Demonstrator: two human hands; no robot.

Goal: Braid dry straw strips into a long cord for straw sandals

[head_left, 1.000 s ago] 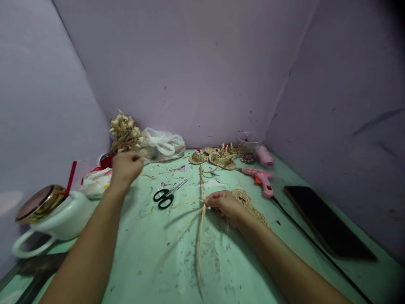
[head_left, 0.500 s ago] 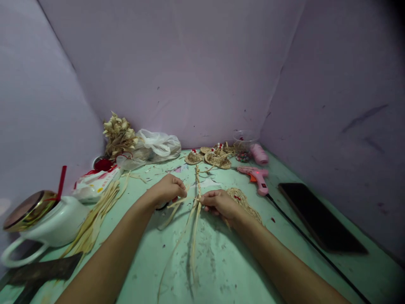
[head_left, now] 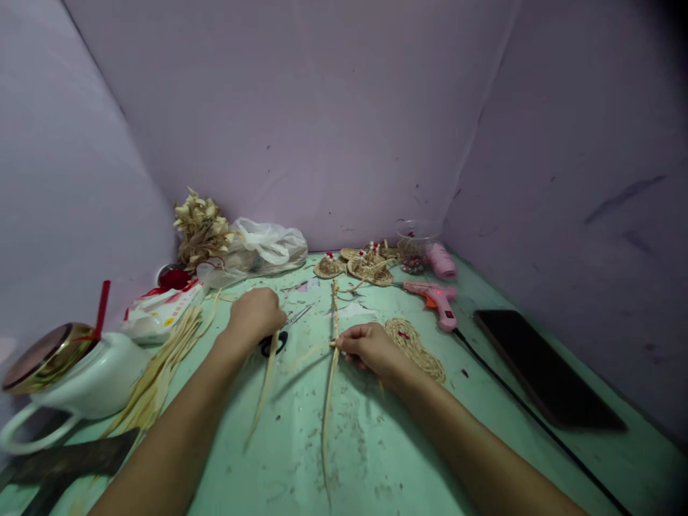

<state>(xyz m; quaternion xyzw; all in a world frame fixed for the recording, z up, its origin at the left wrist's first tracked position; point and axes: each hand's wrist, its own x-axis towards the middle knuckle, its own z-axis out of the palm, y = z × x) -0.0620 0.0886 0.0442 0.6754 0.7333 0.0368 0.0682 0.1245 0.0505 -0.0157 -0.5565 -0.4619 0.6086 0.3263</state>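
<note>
A thin straw braid [head_left: 335, 308] runs down the middle of the table, with loose strands [head_left: 327, 416] trailing from its lower end toward me. My right hand [head_left: 370, 346] pinches the braid where the strands begin. Off to the left, my left hand [head_left: 255, 315] is closed, and a pale straw strip [head_left: 263, 401] hangs down from its fingers. Partly under that strip lie black-handled scissors [head_left: 276, 342], blades pointing away. Beside my right hand rests a flat woven straw sole shape [head_left: 413, 347] with a small red bow.
A pink glue gun [head_left: 438, 301] with a black cord and a dark phone [head_left: 542, 365] lie right. Small straw hats [head_left: 370, 271], a clear cup [head_left: 416, 247] and pink thread [head_left: 441, 261] stand behind. Loose straw strips [head_left: 161, 369], a white mug [head_left: 102, 380] and a dark blade tool [head_left: 69, 459] sit left.
My left hand has moved left, away from the braid, drawing a straw strip with it and uncovering the scissors. My right hand has stayed on the braid.
</note>
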